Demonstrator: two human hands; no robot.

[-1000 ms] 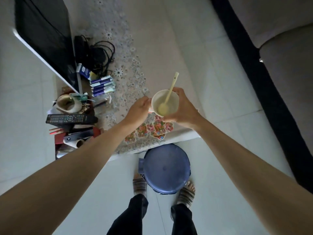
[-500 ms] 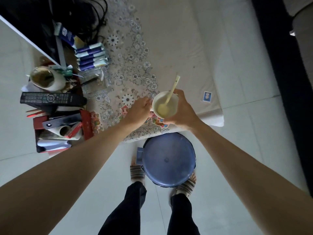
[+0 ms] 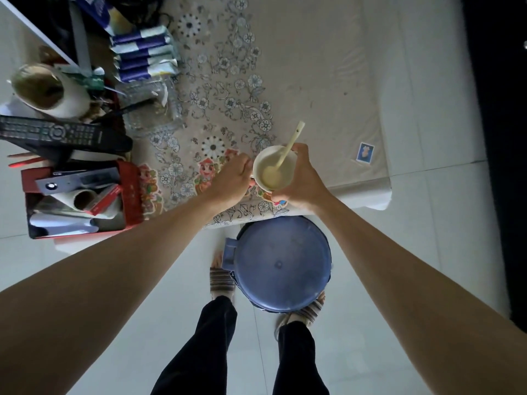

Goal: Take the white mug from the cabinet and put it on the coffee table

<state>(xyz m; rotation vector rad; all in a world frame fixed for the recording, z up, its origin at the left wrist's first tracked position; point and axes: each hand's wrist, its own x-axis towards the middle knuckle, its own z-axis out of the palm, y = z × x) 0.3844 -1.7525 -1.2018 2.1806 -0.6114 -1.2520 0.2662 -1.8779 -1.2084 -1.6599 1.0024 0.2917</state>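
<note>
Two hands on the round white ceramic mug point(image 3: 274, 171) | left hand point(image 3: 231, 178) pinches handle, right hand point(image 3: 302, 181) cups wall | above the floral-clothed coffee table point(image 3: 313, 81) edge | we judge it rigid, breakable; loose pale plastic spoon point(image 3: 285, 156) inside.

Both hands, left hand point(image 3: 232, 179) and right hand point(image 3: 302, 183), grip a white ceramic mug point(image 3: 274, 169) holding a pale plastic spoon point(image 3: 288, 149) above the floral-clothed worktop point(image 3: 313, 81).

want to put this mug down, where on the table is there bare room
Free: the plain cloth of the coffee table, between the flower border and the small photo card. Crowded: the left end, around the remote and red box. Both hands hold the white mug.
</note>
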